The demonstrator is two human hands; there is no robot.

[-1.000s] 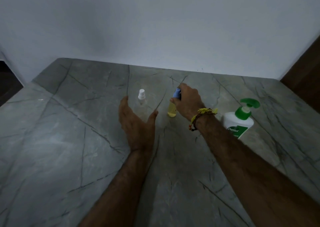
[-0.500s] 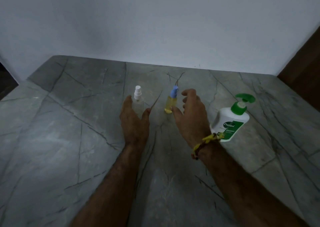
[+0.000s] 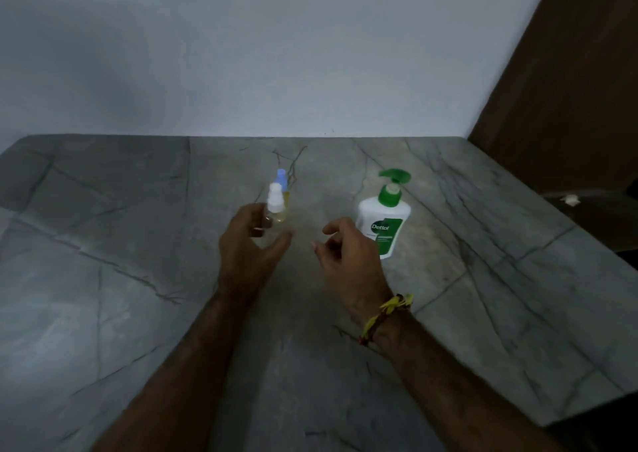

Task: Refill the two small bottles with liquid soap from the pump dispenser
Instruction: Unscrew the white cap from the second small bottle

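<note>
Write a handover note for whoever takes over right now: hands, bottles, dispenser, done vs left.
Left hand: fingers around the white-capped bottle, apparently lifted in front of the other bottle; cap on.
Right hand: open, empty, fingers loosely curled, beside the pump dispenser but not touching it.
Blue-capped bottle: upright on the grey stone counter, just behind the white-capped one, capped, yellowish liquid inside.
Pump dispenser: upright at right, green pump on.
Done: nothing refilled that the view shows.
Left: uncap each small bottle, pump in soap, recap.
</note>
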